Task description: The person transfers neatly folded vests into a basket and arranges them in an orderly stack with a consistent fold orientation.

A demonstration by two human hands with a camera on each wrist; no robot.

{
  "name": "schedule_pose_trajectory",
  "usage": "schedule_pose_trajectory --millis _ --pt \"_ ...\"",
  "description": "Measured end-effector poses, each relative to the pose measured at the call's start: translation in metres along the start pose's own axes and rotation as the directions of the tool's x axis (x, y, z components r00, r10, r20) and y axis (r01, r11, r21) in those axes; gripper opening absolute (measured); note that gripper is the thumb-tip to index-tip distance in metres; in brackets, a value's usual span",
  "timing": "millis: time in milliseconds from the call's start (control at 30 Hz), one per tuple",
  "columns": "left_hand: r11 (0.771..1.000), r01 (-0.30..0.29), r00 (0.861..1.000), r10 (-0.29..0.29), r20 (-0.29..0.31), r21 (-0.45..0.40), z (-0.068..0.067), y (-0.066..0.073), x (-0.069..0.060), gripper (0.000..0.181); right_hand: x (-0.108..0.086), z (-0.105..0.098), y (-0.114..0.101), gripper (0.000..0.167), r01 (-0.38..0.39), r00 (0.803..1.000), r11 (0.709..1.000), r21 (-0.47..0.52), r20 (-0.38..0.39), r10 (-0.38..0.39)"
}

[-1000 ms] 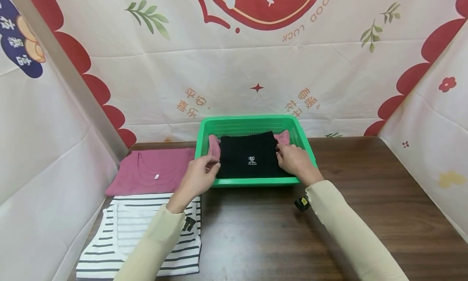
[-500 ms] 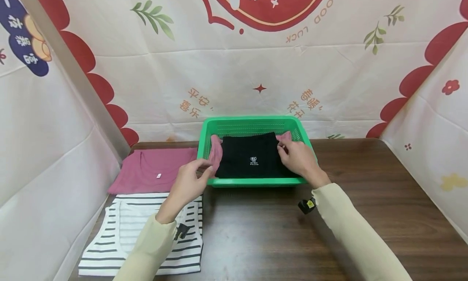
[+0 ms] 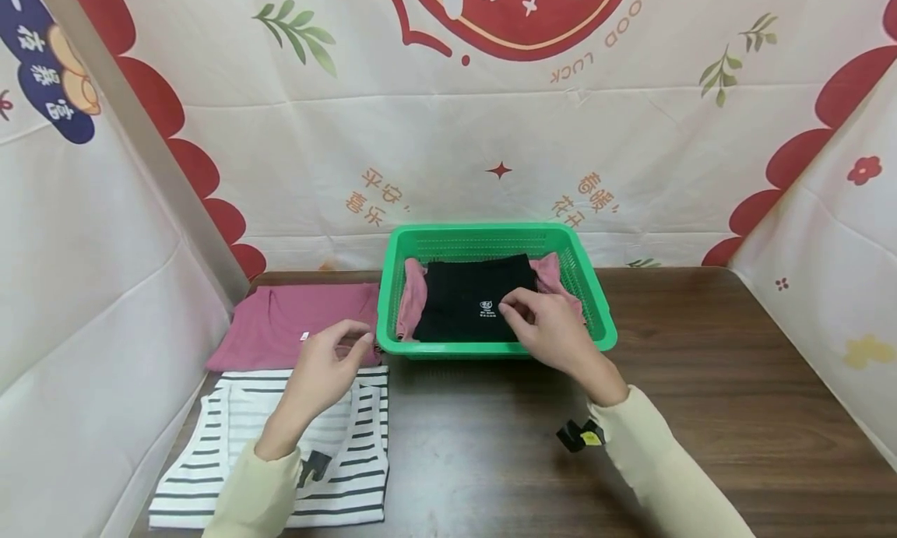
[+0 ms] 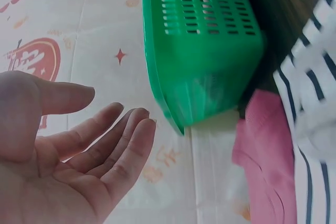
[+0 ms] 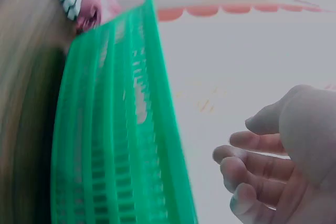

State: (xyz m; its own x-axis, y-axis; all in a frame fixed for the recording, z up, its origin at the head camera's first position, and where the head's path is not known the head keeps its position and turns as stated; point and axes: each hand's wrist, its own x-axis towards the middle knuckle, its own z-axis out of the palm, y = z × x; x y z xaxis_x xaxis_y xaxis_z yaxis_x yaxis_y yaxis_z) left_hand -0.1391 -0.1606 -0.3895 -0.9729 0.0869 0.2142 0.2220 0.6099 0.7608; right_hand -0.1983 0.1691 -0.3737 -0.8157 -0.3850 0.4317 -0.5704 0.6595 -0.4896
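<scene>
Printed white cloth (image 3: pixel 448 133) hangs behind and beside a brown worktop (image 3: pixel 490 460), where a green basket (image 3: pixel 448 349) stands towards twelve o'clock. Inside it lies a folded black garment (image 3: pixel 459 300), with pink fabric (image 3: pixel 413 297) showing at its nine and three o'clock ends. Outside, a rose top (image 3: pixel 280 312) lies flat at the basket's nine o'clock and a striped top (image 3: pixel 241 413) at its eight. The left hand (image 3: pixel 324 367) is just off the basket's eight o'clock corner, the right hand (image 3: pixel 554 328) over its four o'clock side; each grip is empty, thumb and fingers apart. Letting go after settling the black garment looks like the step in hand; the next move seems to call for drawing the right hand clear of the rim. Compared with half a second ago, the left hand has pulled back from the basket, the right has shifted inward, and more pink fabric shows at three o'clock.
</scene>
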Motion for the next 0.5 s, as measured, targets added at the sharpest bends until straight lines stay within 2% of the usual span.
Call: schedule_pose_trajectory --millis 200,367,500 --pt "0.999 0.016 1.000 -0.015 -0.020 0.050 -0.010 -0.013 -0.016 0.021 -0.016 0.007 -0.022 0.005 -0.010 0.999 0.993 0.121 0.042 0.005" --pt "0.995 0.042 0.998 -0.037 -0.052 0.089 -0.022 -0.025 -0.032 0.020 -0.024 0.017 -0.035 0.005 -0.009 0.997 0.988 0.152 0.079 -0.003" --pt "0.989 0.092 0.993 -0.083 -0.078 0.119 -0.034 -0.034 -0.045 0.023 -0.029 0.027 -0.042 0.004 -0.014 0.993 0.982 0.187 0.118 -0.009"
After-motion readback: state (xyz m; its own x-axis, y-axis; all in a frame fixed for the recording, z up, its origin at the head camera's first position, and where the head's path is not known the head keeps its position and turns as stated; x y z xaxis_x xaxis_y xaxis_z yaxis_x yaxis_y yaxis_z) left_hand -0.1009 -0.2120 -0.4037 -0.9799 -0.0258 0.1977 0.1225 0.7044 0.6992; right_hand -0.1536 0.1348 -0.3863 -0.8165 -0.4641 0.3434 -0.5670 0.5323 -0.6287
